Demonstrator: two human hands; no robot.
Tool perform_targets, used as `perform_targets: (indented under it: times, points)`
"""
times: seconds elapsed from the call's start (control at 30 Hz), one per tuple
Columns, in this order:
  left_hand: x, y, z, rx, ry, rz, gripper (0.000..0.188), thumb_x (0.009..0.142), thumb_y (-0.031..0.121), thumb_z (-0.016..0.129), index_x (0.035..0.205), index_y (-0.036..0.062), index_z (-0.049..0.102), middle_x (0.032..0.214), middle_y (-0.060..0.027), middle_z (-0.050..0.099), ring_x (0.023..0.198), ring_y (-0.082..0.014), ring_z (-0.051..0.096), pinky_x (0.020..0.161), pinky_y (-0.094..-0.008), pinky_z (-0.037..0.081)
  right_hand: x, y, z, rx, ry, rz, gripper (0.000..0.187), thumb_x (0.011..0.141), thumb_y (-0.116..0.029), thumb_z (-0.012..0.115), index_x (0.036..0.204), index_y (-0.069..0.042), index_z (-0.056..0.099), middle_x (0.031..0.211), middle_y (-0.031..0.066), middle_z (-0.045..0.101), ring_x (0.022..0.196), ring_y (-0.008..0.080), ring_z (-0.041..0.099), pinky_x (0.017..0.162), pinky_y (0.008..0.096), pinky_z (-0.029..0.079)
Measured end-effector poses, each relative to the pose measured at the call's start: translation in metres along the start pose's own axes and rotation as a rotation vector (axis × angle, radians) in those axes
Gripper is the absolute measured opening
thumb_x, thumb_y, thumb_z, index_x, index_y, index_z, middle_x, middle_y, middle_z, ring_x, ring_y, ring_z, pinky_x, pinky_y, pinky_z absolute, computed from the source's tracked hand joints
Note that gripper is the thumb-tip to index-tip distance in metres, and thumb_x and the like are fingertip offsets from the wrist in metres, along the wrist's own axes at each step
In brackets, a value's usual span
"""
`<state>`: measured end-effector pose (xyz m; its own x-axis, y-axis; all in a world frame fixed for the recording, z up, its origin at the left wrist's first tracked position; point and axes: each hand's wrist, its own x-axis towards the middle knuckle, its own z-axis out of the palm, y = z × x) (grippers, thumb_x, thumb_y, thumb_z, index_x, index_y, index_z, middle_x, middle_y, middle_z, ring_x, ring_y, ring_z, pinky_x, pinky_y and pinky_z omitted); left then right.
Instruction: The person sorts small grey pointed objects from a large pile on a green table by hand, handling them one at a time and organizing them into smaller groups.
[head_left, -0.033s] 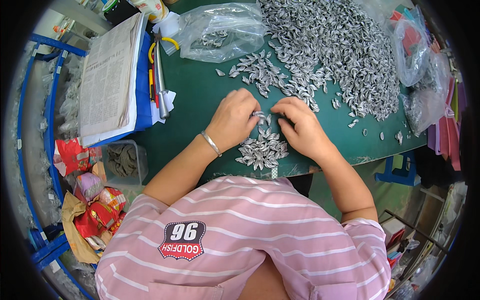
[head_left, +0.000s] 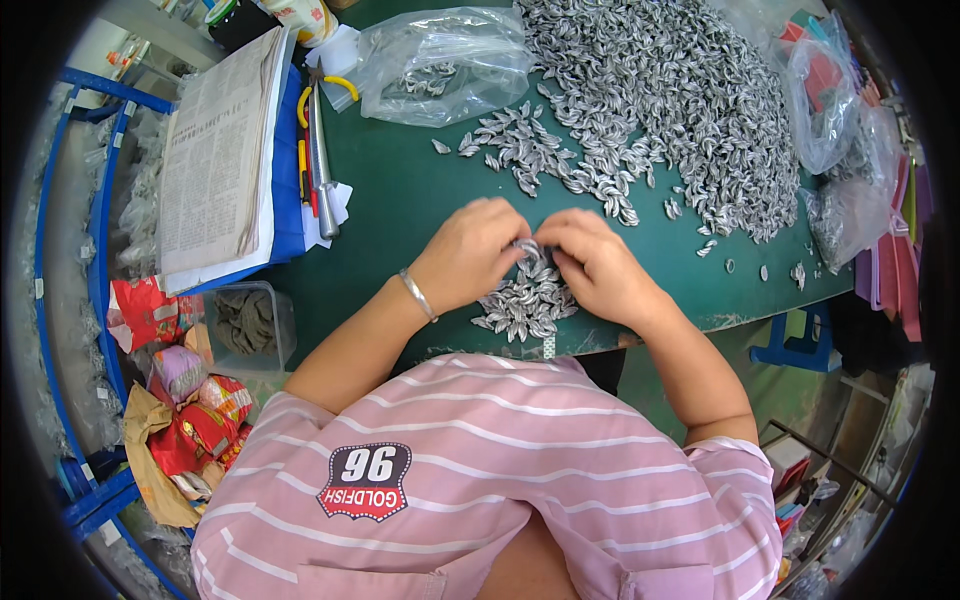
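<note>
The left hand [head_left: 470, 250] and right hand [head_left: 592, 265] are pinching one small silver piece [head_left: 527, 248] together, grips closed tight on it, just above the little pile [head_left: 525, 300] on the green surface [head_left: 400, 190]. Holding it close over the pile is helping keep it from dropping away.

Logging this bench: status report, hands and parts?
Left hand and right hand pinching small silver parts. Big pile beyond. Nothing blocking.

Green table [head_left: 400, 190], blue rack [head_left: 95, 300], blue stool [head_left: 800, 345].
</note>
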<state>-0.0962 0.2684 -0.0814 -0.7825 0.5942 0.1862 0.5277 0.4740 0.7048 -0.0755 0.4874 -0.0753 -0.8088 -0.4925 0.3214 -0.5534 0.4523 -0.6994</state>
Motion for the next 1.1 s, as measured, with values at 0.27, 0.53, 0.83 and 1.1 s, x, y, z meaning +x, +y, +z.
perform_targets:
  times: [0.27, 0.53, 0.83, 1.1]
  points:
    - [-0.009, 0.0, -0.012, 0.08, 0.175, -0.037, 0.027, 0.077, 0.001, 0.072, 0.103, 0.0025, 0.066, 0.099, -0.0122, 0.06, 0.099, -0.0305, 0.059, 0.09, -0.0387, 0.047, 0.025, 0.01, 0.006, -0.092, 0.15, -0.027, 0.019, 0.081, 0.006, 0.063, 0.098, 0.0, 0.064, 0.099, 0.0135, 0.064, 0.094, 0.0351, 0.06, 0.083, 0.0416, 0.05]
    - [-0.012, -0.002, -0.014, -0.123, 0.082, -0.089, 0.015, 0.084, -0.001, 0.07, 0.098, 0.0016, 0.069, 0.086, -0.0077, 0.061, 0.069, -0.0167, 0.061, 0.064, -0.0299, 0.051, 0.023, 0.028, 0.008, -0.134, 0.021, -0.104, 0.021, 0.077, 0.003, 0.069, 0.096, -0.003, 0.065, 0.093, 0.0104, 0.064, 0.089, 0.0327, 0.062, 0.078, 0.0407, 0.052]
    - [0.033, -0.024, 0.011, 0.184, 0.307, -0.023, 0.02, 0.079, 0.001, 0.073, 0.097, 0.004, 0.065, 0.094, -0.0118, 0.059, 0.087, -0.0328, 0.062, 0.074, -0.0409, 0.052, 0.03, 0.022, 0.018, -0.233, 0.085, -0.104, 0.02, 0.078, -0.002, 0.072, 0.097, -0.003, 0.067, 0.099, 0.011, 0.063, 0.093, 0.0331, 0.06, 0.081, 0.0403, 0.051]
    - [0.025, -0.017, -0.003, 0.083, 0.215, -0.161, 0.009, 0.077, 0.001, 0.069, 0.084, 0.0037, 0.064, 0.084, -0.0127, 0.062, 0.078, -0.0318, 0.064, 0.071, -0.041, 0.053, 0.013, 0.002, -0.001, 0.146, -0.085, -0.015, 0.01, 0.084, -0.005, 0.071, 0.093, -0.001, 0.069, 0.091, 0.0124, 0.067, 0.088, 0.0318, 0.064, 0.078, 0.0401, 0.053]
